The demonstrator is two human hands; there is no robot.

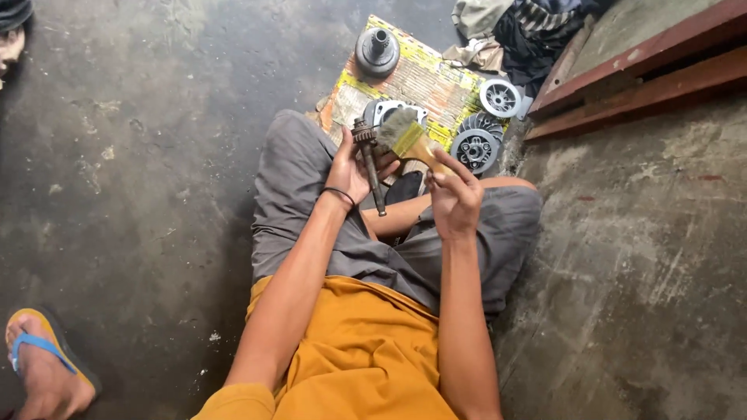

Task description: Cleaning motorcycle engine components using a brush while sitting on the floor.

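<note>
One head-worn view only, aimed steeply down from above a seated person. Lap, forearms and both hands are seen close at centre; concrete floor (pixel 140 155) fills the frame around. No second view is shared.

Shaft (pixel 369 159) left of brush (pixel 406 134), w/ pulleys (pixel 476 148) on cardboard (pixel 420 82) behind.

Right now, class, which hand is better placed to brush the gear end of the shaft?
The right hand: it holds the paintbrush, bristles beside the geared shaft, which the left hand grips.
</note>
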